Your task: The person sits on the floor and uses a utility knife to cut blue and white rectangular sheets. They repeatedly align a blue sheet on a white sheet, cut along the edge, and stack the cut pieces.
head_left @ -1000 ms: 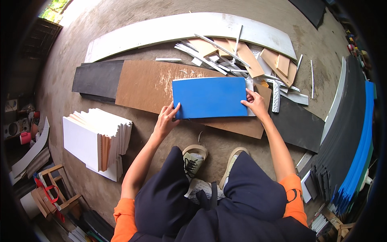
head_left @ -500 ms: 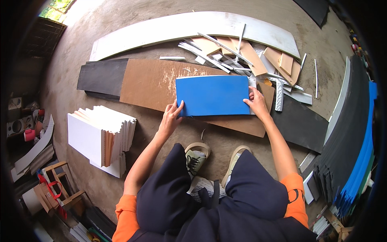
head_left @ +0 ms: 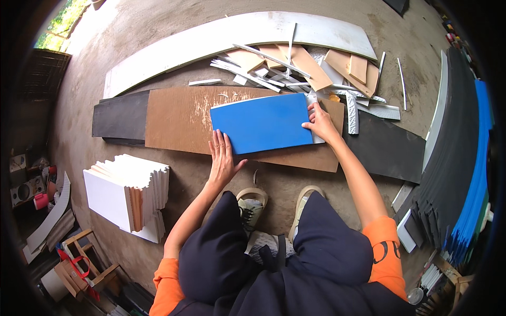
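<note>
A blue rectangular sheet lies at a slant on a brown board with a scuffed surface. My left hand rests on the sheet's near left corner, fingers stretched out flat and thumb spread away. At the right end, my right hand grips the sheet's edge, thumb on the blue face and fingers curled at the side. A strip of white material shows from under that right edge, beside my right fingers. The sheet hides how far the white piece runs beneath it.
Black boards extend below the brown board. Beyond lie a heap of offcuts and a long white board. A stack of white panels stands at left; black sheets and blue sheets line the right.
The blue sheet has turned slightly, its right end now farther away than its left. My left hand has gone from holding the edge to lying flat on the corner. The view has shifted.
</note>
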Available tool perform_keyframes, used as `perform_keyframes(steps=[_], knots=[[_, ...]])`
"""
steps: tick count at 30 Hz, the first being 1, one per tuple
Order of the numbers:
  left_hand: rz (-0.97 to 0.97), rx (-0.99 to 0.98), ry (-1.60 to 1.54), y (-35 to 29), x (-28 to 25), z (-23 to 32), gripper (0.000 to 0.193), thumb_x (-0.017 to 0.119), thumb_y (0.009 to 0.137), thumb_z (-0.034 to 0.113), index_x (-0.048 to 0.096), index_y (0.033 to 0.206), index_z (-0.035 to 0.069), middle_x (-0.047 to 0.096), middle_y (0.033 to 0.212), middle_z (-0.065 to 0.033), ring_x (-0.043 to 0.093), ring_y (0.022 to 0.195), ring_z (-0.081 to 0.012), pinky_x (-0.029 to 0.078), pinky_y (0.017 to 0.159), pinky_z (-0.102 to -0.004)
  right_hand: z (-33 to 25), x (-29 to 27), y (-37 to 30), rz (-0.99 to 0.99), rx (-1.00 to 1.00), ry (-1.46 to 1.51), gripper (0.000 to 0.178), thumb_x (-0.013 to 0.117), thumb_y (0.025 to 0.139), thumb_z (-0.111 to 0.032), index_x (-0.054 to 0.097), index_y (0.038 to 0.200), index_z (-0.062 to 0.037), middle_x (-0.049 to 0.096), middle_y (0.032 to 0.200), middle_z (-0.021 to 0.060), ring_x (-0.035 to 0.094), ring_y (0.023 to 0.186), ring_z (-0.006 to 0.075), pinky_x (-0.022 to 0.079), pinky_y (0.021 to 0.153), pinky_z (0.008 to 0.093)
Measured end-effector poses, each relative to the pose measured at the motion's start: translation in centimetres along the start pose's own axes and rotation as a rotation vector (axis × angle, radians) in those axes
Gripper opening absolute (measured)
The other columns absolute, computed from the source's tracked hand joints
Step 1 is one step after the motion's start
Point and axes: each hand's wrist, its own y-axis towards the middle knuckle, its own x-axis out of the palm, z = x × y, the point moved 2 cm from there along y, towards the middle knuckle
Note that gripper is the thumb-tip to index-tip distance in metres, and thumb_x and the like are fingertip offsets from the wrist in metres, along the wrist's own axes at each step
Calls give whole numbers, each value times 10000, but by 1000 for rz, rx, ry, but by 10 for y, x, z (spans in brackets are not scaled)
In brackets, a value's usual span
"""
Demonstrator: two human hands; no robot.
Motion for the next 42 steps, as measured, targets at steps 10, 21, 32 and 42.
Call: perform_keyframes(steps=[10,21,32,42], knots=[[-117,339,8,106,16,102,1026,624,630,539,181,1316,-83,134,1399,-237,84,1324,-326,45,1066,-466,2,-7,7,-114,117,70,535,789,566,-146,450,968,-45,603,745,120,611,704,237,491,665,337],[70,229,-97,105,22,78,700,457,813,412,235,1333,-2,197,1410,-147,147,1321,-248,55,1064,-458,-4,-4,15,-120,204,-90,471,804,534,-109,449,834,-30,566,657,76,570,618,176,472,599,309],[445,-585,-369,9,8,-27,451,575,805,154,434,1211,17,456,1005,-164,459,936,-303,421,792,-368,-12,4,7,67,151,-332,518,814,516,-120,488,917,-81,409,995,148,447,948,305,392,845,366],[416,-592,-377,16,-8,-68,426,655,742,163,548,1139,53,508,919,-132,500,869,-266,426,770,-356,-35,28,-7,155,174,-263,478,807,540,-145,516,917,-113,418,1008,139,449,962,302,392,848,367]])
